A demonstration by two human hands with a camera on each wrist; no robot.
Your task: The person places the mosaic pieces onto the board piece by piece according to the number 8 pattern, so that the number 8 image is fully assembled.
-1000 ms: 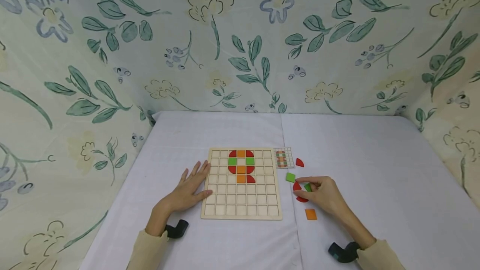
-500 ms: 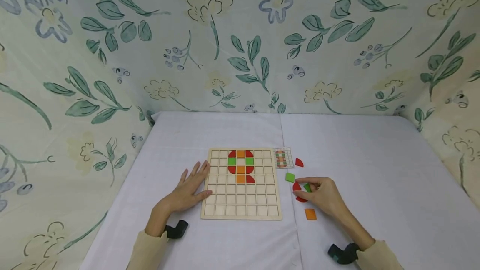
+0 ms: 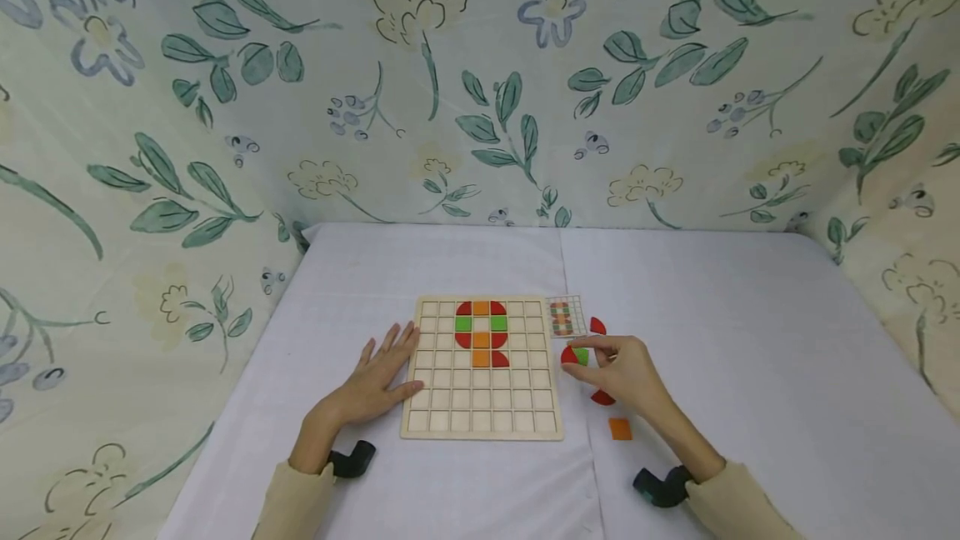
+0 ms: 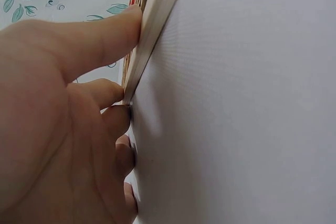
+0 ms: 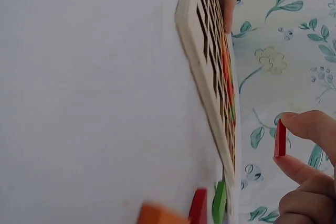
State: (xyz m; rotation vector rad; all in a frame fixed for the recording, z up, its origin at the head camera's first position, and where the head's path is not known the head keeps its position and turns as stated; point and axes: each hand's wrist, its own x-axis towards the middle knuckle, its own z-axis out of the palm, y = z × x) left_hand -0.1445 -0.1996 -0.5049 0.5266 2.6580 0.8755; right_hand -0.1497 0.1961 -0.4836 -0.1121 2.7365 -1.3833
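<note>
A wooden grid board (image 3: 450,398) lies on the table, with red rounded, green square and orange square tiles set in its upper middle cells. My left hand (image 3: 378,377) rests along the board's left edge, fingers spread and thumb touching the frame (image 4: 157,19). Just off the board's right side, my right hand (image 3: 626,369) pinches a red quarter-round tile (image 5: 281,137) between thumb and forefinger, raised above the table. A green square tile (image 3: 582,355) shows partly behind the held one in the head view.
A small pattern card (image 3: 566,317) touches the board's upper right corner. Near the right hand lie a red tile (image 3: 597,325), another red tile (image 3: 602,397) and an orange square (image 3: 620,429). A floral cloth (image 3: 480,107) hangs behind the white-covered table.
My right hand has picked up a red tile from the loose pieces and moved left and slightly away with it, toward the board. The left hand stays in place.
</note>
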